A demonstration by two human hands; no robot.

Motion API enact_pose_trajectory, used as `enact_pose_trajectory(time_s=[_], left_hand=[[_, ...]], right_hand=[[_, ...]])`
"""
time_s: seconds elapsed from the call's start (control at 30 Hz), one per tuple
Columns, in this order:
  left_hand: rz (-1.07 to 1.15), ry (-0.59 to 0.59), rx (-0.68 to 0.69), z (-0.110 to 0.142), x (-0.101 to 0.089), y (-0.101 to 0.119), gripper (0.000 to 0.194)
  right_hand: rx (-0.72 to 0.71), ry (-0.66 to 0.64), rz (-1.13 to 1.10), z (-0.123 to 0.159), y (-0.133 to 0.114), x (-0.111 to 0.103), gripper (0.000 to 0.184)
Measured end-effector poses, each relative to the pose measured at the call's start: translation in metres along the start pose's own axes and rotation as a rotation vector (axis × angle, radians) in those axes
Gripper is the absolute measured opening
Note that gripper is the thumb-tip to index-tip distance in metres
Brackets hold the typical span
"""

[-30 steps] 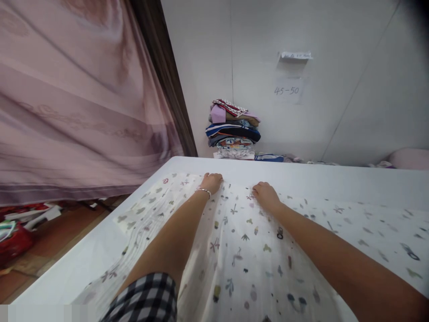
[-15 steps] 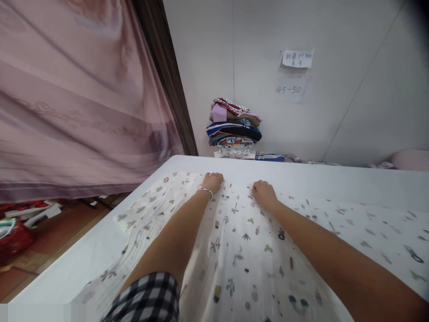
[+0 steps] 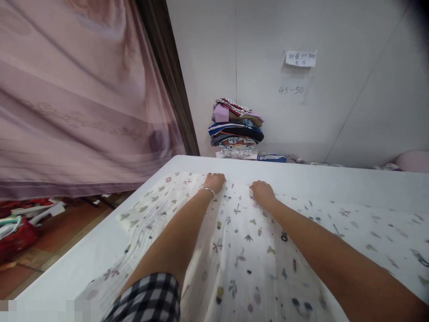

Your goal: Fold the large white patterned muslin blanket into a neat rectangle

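Note:
A thin white cloth (image 3: 244, 264) printed with small plants, leaves and mushrooms is spread over a white table (image 3: 301, 179). My left hand (image 3: 214, 182), with a bracelet on its wrist, is at the cloth's far edge, fingers curled down on it. To its right, a short gap away, my right hand (image 3: 262, 193) is closed on the same edge. Both arms reach straight out across the fabric. Between them the cloth lies in soft lengthwise folds, and finer creases bunch up to the left of my left forearm. My fingertips are partly hidden behind the knuckles.
Against the wall behind the table stands a stack of folded fabrics (image 3: 236, 129). Handwritten paper signs (image 3: 300, 58) hang on the wall. A pink curtain (image 3: 83, 98) drapes along the left. Below it, a red container (image 3: 20, 239) sits on the tiled floor.
My right hand has shifted very slightly left, toward my left hand. The camera view has turned a little; the cloth lies almost the same.

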State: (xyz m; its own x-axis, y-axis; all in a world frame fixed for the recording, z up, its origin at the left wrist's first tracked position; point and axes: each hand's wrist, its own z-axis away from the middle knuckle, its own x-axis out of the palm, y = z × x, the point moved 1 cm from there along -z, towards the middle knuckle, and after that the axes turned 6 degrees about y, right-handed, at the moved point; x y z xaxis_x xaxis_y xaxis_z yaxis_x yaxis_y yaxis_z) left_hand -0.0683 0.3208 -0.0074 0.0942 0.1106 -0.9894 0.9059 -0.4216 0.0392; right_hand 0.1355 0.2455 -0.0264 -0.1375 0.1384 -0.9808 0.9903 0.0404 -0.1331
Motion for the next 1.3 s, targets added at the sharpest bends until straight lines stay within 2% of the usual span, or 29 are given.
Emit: enact_pose_trajectory(time_s=[0.1,0.27,0.4,0.73,0.93,1.1,1.3], left_hand=[[0.008,0.002,-0.012,0.000,0.000,0.000,0.028],[0.021,0.005,-0.017,0.000,-0.001,-0.001,0.028],[0.017,0.008,-0.014,0.000,-0.001,-0.001,0.027],[0.010,-0.008,-0.011,0.002,-0.002,-0.003,0.029],[-0.028,-0.031,0.016,0.005,-0.008,-0.013,0.040],[-0.099,-0.023,0.041,0.008,-0.016,-0.025,0.029],[-0.138,-0.007,0.047,0.010,-0.029,-0.040,0.022]], right_hand=[[-0.021,0.004,-0.032,0.000,-0.001,-0.001,0.029],[-0.055,0.011,-0.208,-0.003,-0.006,-0.002,0.019],[-0.034,0.021,-0.222,-0.006,-0.011,0.001,0.011],[0.098,0.011,-0.167,-0.009,-0.015,0.006,0.018],[0.128,-0.034,-0.073,-0.010,-0.018,0.010,0.020],[0.132,-0.067,-0.132,-0.013,-0.015,0.011,0.026],[0.062,-0.113,-0.218,-0.015,-0.009,0.011,0.025]])
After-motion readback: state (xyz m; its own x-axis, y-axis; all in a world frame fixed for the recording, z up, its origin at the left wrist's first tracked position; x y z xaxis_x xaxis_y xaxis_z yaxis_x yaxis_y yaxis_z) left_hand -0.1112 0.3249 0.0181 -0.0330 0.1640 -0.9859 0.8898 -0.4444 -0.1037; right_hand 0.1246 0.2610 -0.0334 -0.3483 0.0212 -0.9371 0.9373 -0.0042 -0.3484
